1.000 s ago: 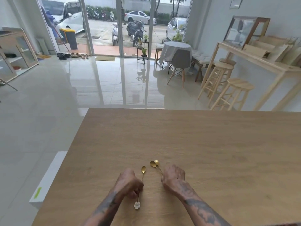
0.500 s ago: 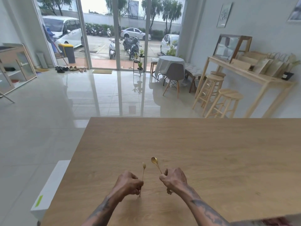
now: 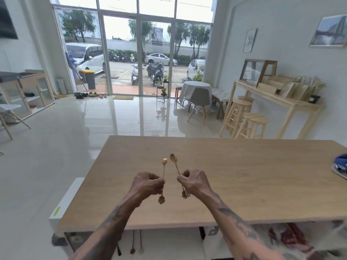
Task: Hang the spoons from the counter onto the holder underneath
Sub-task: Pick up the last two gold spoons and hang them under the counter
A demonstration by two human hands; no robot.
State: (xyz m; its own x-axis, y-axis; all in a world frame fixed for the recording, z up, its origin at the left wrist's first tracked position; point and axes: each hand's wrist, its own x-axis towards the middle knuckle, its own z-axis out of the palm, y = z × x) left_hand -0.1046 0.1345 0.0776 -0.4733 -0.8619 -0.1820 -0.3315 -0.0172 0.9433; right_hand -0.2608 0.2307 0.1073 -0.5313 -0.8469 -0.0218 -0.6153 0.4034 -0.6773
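Note:
My left hand [image 3: 147, 184] is shut on a thin gold spoon [image 3: 164, 168], bowl up, its flower-shaped end hanging below my fist. My right hand [image 3: 194, 182] grips a second gold spoon [image 3: 174, 162], bowl up and tilted left, its flower end showing under the hand. Both spoons are lifted above the wooden counter [image 3: 244, 175]. Under the counter's near edge, two spoons [image 3: 136, 244] hang down from the holder, which is itself hidden by the counter top.
A blue cloth on a plate [image 3: 340, 166] sits at the counter's right edge. A white block [image 3: 64, 201] stands against the counter's left side. Red blurred items [image 3: 293, 239] lie below on the right. Stools and a chair stand beyond on the tiled floor.
Both hands picked the spoons up off the counter and raised them. The camera tilted and pulled back, so the counter's near edge and the hanging spoons underneath came into view.

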